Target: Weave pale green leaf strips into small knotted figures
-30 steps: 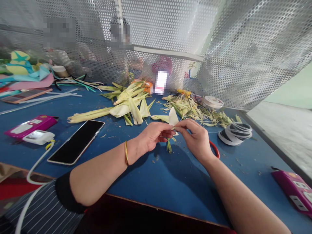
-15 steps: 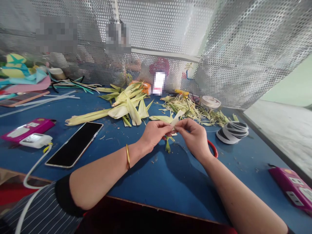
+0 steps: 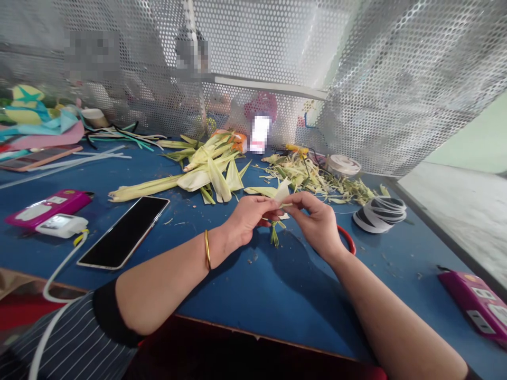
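Note:
Between my two hands is a pale piece of corn husk (image 3: 282, 191), pinched from both sides above the table. My left hand (image 3: 253, 214) has its thumb and fingers closed on the husk. The fingertips of my right hand (image 3: 311, 216) grip its other side. Just below the hands a small green tied bundle (image 3: 274, 235) shows, its upper part hidden by my fingers. A red handle (image 3: 347, 240) curves out from behind my right wrist. Beyond the hands lie long corn husks (image 3: 209, 169) and a heap of husk scraps (image 3: 301, 177).
A black phone (image 3: 124, 232), a white plug adapter (image 3: 61, 225) with its cable and a purple box (image 3: 49, 208) lie left. On the right are a coil of white cord (image 3: 379, 214) and another purple box (image 3: 473, 301). A perforated metal screen (image 3: 265, 47) stands behind the blue table (image 3: 245, 295).
My fingers have shifted slightly on the husk, and its pale upper end now stands more upright. The whole view has moved a little. Both hands keep their hold.

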`<state>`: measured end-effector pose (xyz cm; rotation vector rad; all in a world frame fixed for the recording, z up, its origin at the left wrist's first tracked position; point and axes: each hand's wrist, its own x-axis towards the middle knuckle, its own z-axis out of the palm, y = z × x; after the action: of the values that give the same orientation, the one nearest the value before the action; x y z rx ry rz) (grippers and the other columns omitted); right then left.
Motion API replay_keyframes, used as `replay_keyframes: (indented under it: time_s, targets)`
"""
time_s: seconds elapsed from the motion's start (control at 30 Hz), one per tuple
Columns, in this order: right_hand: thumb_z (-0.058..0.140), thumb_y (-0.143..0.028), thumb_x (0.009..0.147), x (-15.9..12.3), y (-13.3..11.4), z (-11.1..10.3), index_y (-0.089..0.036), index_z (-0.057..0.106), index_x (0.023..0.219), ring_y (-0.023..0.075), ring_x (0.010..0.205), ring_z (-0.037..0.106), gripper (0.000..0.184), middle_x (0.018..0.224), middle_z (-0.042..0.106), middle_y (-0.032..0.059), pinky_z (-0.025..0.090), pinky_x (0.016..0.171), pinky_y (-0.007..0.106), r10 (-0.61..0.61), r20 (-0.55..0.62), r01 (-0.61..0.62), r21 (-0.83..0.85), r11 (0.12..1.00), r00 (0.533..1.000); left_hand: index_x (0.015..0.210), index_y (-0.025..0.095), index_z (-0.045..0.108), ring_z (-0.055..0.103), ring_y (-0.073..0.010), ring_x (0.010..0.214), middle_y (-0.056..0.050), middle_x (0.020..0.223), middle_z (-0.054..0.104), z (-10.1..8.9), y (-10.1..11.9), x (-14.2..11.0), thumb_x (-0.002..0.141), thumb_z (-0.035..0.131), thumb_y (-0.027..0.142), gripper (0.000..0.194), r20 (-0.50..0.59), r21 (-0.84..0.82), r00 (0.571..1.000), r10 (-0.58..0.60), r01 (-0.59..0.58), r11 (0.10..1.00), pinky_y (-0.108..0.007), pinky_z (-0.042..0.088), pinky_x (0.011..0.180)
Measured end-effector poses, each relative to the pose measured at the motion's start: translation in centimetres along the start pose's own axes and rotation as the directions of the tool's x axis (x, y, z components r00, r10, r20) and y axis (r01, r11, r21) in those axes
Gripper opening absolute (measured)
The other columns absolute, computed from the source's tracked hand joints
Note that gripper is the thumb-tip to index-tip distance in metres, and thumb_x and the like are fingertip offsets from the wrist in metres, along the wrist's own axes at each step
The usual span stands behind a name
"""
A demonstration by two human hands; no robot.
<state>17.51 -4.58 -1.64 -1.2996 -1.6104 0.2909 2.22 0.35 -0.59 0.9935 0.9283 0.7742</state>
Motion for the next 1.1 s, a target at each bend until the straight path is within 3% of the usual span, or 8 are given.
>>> replay_keyframes:
  time_s: [0.33, 0.6, 0.83, 1.1]
  targets:
    - [0.06, -0.022, 0.089, 0.05, 0.31, -0.15, -0.024, 0.068, 0.086, 0.0185, 0.079, 0.063, 0.009, 0.086, 0.069, 0.0025, 0.049, 0.075, 0.032, -0.12, 0.039, 0.123, -0.07, 0.99, 0.992, 0.066, 0.013, 0.067, 0.06, -0.0083, 0.056, -0.004, 0.068, 0.069, -0.34, -0.01, 0.24, 0.079, 0.067, 0.019, 0.014, 0.05, -0.108, 0.987, -0.155, 0.16, 0.981, -0.018, 0.041, 0.049]
    - [0.06, -0.018, 0.087, 0.08, 0.24, -0.09, -0.024, 0.068, 0.079, 0.018, 0.08, 0.064, 0.012, 0.082, 0.069, 0.0019, 0.049, 0.076, 0.031, -0.106, 0.018, 0.106, -0.007, 0.994, 0.994, 0.072, 0.014, 0.068, 0.063, -0.0113, 0.06, -0.005, 0.069, 0.07, -0.26, -0.17, 0.21, 0.074, 0.072, 0.017, 0.005, 0.021, -0.019, 1.0, -0.022, 0.023, 1.0, -0.021, 0.043, 0.052]
    - [0.064, -0.02, 0.082, 0.04, -0.2, 0.04, -0.021, 0.066, 0.076, 0.0156, 0.069, 0.06, 0.007, 0.074, 0.069, -0.0001, 0.047, 0.068, 0.028, 0.069, -0.006, -0.069, 0.006, 0.998, 0.998, 0.068, 0.014, 0.07, 0.062, -0.0118, 0.062, -0.004, 0.064, 0.067, 0.1, -0.1, -0.12, 0.077, 0.069, 0.018, 0.009, -0.011, 0.141, 0.994, 0.11, -0.107, 0.984, -0.021, 0.041, 0.053]
    - [0.063, -0.022, 0.082, 0.03, 0.01, 0.23, -0.02, 0.064, 0.078, 0.0152, 0.068, 0.06, 0.004, 0.073, 0.067, -0.0003, 0.047, 0.068, 0.027, 0.133, -0.014, -0.132, 0.057, 0.99, 0.991, 0.067, 0.015, 0.07, 0.061, -0.0111, 0.061, -0.002, 0.064, 0.068, 0.21, -0.15, -0.26, 0.078, 0.067, 0.019, 0.011, 0.023, 0.227, 0.981, 0.192, -0.193, 0.955, -0.02, 0.04, 0.053]
